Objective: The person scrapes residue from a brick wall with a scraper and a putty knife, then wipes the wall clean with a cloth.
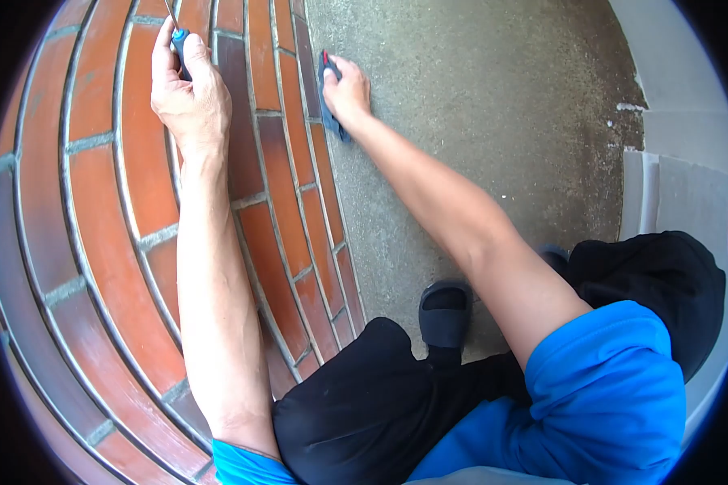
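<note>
My left hand [192, 97] is up against the brick wall [97, 186], closed around the dark handle of a screwdriver [180, 48]. A blue band rings that handle, and the thin metal shaft runs out past the top edge of the view. Lower down by the wall's base, my right hand [349, 89] is closed on a dark blue-grey object with a red end [328, 105]. Part of that object hangs below the fingers along the edge where bricks meet floor. Its exact kind I cannot make out.
Rough concrete floor [469, 105] runs along the wall. A pale wall [692, 89] with a chipped base stands on the right. My bent knees in black trousers [364, 388] and a foot in a dark slide sandal [445, 311] are close below my arms.
</note>
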### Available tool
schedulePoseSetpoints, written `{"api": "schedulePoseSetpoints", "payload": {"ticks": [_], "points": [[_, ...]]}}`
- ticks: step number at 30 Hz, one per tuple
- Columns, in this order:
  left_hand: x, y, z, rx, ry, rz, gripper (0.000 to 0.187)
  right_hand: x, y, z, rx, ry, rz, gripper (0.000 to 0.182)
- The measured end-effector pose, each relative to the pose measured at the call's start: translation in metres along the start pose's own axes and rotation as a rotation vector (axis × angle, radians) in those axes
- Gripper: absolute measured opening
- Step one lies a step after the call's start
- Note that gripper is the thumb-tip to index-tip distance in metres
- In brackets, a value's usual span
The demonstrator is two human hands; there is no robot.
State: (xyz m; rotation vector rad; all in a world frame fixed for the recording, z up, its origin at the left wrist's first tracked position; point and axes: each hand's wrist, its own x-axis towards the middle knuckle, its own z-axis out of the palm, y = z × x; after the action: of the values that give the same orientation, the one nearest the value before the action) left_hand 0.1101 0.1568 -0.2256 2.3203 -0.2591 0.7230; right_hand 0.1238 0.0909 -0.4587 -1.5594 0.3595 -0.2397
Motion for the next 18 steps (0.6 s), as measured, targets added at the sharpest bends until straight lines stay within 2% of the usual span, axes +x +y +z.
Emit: {"api": "schedulePoseSetpoints", "payload": {"ticks": [1,5,6,9,12,16,18], "points": [[0.001,0.0,0.002,-0.011,0.001,-0.045,0.039,0.02,-0.001,0.006,-0.005,0.0,0.006,0.033],[0.006,-0.012,0.008,0.086,0.036,0.067,0.038,0.076,-0.013,0.027,-0.006,-0.04,0.039,0.031],[0.006,-0.011,0.008,0.093,0.017,0.033,0.038,0.087,-0.016,0.034,0.001,-0.059,0.044,0.031],[0.003,-0.012,0.008,0.095,-0.013,0.047,0.039,0.12,-0.012,0.063,-0.02,-0.099,0.176,0.033],[0.0,-0.008,0.01,0.121,-0.012,0.043,0.041,0.151,0.005,0.09,-0.16,-0.137,0.084,0.037],[0.004,-0.014,0.012,0.123,-0.034,0.136,0.043,0.164,0.017,0.098,-0.102,-0.291,-0.013,0.03],[0.003,-0.016,0.012,0.117,-0.038,0.096,0.044,0.162,0.01,0.096,0.076,-0.359,0.283,0.028]]}}
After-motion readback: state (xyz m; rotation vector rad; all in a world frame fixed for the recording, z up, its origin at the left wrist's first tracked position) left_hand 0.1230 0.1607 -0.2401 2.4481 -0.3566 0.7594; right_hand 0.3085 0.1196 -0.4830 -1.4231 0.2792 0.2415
